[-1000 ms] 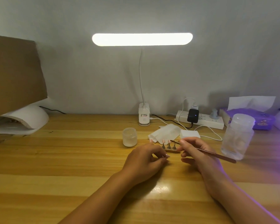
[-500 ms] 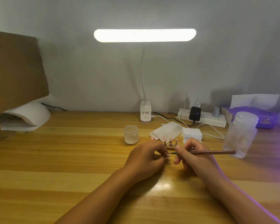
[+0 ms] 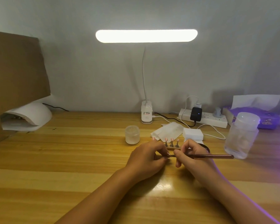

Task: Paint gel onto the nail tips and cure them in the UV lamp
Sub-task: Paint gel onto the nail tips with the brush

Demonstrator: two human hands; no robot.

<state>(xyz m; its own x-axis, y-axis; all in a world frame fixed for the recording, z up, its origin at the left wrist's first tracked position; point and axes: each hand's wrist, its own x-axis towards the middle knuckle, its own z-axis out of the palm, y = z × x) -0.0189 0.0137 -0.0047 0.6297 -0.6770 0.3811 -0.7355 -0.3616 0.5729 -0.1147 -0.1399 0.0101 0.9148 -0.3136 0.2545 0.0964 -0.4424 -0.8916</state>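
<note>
Right hand (image 3: 190,155) grip pinching a brush (image 3: 215,156), bristles at the curled left hand (image 3: 145,159) fingertips, left grip's contents impossible to tell, nail tips (image 3: 172,139) on a stand (image 3: 172,148) just behind both hands, UV lamp (image 3: 27,115) far left on the surface (image 3: 71,159)

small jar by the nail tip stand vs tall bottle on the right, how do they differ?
Size: the jar is short and squat; the bottle is much taller.
Look: the jar is milky and frosted; the bottle has clear walls and a white cap.
Place: the jar stands left of the nail tip stand, the bottle well to its right.
Both stand upright on the table, untouched.
</note>
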